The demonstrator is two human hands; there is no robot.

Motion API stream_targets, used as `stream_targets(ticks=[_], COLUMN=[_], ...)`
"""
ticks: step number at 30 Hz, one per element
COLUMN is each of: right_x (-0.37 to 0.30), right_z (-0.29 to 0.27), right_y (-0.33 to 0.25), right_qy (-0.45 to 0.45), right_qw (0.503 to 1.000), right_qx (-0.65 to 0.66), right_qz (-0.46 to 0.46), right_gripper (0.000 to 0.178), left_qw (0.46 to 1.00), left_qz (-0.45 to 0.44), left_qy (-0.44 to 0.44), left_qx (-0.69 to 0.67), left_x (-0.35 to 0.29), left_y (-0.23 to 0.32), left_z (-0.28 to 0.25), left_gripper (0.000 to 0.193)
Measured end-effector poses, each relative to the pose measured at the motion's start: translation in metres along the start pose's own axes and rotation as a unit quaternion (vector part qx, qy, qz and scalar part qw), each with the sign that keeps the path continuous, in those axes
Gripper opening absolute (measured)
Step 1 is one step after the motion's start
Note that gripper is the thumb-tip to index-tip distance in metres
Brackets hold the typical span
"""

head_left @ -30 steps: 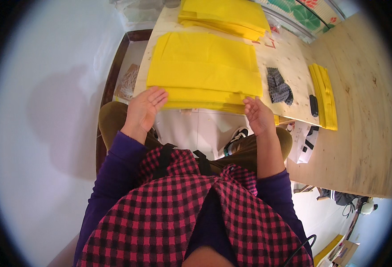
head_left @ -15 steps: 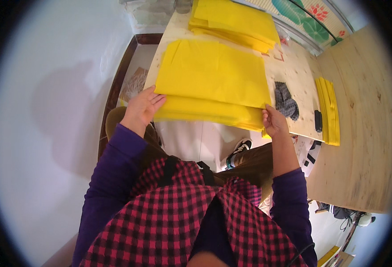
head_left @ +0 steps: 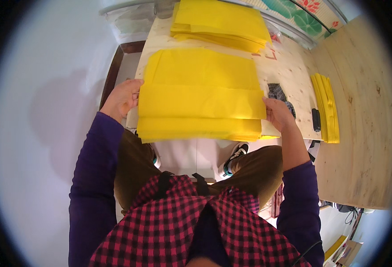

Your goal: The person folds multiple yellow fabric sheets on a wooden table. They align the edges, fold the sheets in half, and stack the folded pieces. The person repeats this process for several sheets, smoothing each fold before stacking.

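A pile of yellow cloth sheets (head_left: 196,129) lies in front of me, its near end reaching over the table's front edge. On top is a yellow sheet (head_left: 200,101) with a crosswise line running between my hands. At its left edge, my left hand (head_left: 121,99) is closed, thumb and fingers on the sheet's border. My right hand (head_left: 278,111) pinches the opposite border, thumb on top. The fingertips under the cloth are hidden on both sides. Whether the sheet is cloth or thin nonwoven material, I cannot tell.
Another yellow stack (head_left: 222,24) sits at the far side of the wooden table (head_left: 289,66). Right of my right hand lie a crumpled dark grey cloth (head_left: 277,92) and a small black object (head_left: 316,120). Folded yellow pieces (head_left: 326,109) stand against the wooden panel (head_left: 360,111).
Both hands still hold the top sheet's sides. The sheet's near edge has come toward me, covering more of the pile beneath. My left hand has shifted left and slightly up in view.
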State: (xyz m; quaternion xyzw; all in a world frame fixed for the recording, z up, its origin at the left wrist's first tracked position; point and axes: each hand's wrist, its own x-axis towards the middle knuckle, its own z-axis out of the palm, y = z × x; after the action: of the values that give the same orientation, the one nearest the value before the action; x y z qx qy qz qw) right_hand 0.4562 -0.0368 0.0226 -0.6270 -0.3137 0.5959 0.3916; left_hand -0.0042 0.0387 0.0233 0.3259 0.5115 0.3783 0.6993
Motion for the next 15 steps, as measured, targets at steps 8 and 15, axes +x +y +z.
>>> stream_targets(ticks=[8, 15], right_x=[0.066, 0.098], right_z=[0.007, 0.008], right_y=[-0.036, -0.064], right_qy=[-0.001, -0.065], right_qw=[0.999, 0.995], right_qx=[-0.041, -0.069], right_qz=[-0.019, -0.035], right_gripper=[0.026, 0.028], left_qw=[0.994, 0.981], left_qz=[0.014, 0.008], left_qy=[-0.009, -0.019], left_qx=[0.111, 0.191], left_x=[0.062, 0.088], left_y=[0.023, 0.036], left_z=[0.014, 0.015], left_gripper=[0.028, 0.029])
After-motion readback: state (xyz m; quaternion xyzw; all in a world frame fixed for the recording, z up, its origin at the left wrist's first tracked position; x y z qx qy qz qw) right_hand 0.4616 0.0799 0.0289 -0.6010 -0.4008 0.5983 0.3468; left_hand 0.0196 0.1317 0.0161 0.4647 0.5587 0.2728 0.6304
